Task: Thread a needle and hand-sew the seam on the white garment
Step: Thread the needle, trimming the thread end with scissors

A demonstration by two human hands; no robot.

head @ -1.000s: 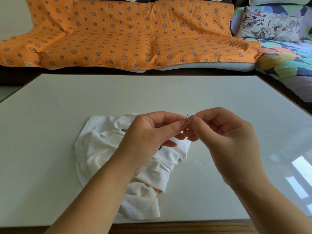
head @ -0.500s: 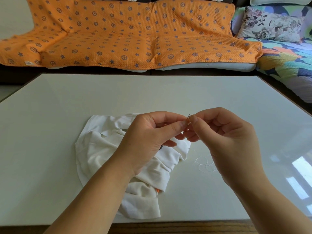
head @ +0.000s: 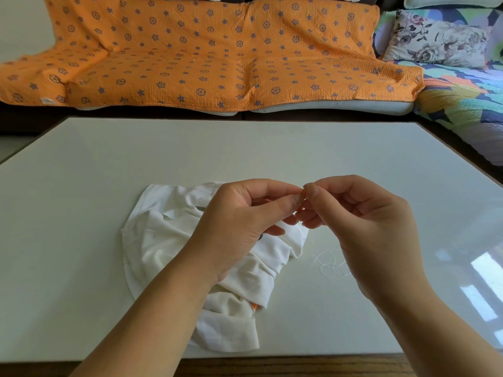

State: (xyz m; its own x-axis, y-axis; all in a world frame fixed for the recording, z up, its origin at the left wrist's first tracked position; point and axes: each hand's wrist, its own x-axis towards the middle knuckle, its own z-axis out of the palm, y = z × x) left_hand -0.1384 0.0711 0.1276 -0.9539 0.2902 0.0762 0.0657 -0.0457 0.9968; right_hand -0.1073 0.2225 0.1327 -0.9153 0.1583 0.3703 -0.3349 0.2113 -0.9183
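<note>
Two hands above white garment (head: 163,240), left hand (head: 245,227) fingers (head: 288,205) pinching needle (head: 304,185), right hand (head: 367,229) fingers (head: 313,191) pinching thread (head: 328,263)

No legible txt, nos. or brand marks anywhere. Small white tag (head: 45,100) at front left edge of orange sofa cover (head: 206,50): print too small to read. Cover motif = blue stars & spoked circles, no letters.
</note>
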